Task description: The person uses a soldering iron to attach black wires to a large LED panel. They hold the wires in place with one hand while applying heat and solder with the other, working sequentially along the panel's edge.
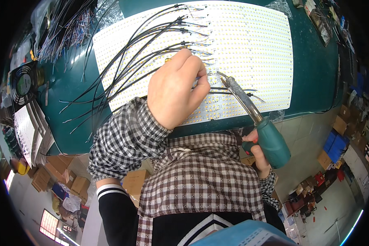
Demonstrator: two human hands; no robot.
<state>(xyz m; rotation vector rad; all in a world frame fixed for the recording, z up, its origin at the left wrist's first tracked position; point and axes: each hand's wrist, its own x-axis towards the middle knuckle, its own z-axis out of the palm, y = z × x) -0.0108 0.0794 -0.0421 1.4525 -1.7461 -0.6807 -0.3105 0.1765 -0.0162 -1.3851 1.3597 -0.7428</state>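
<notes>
A black fan (23, 84) is standing at the far left; below it, cardboard boxes (78, 185) are sitting, and a whitish plastic bag (71, 203) is lying near them.

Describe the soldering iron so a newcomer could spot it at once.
Find the white board on the green table. Across the board's near edge slants the soldering iron, held in the right grip. Unlike the black wires nearby, it has a fat green handle.

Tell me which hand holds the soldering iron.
The right hand, wrapped around the green handle of the soldering iron; the left hand is over the white board, away from it.
</notes>
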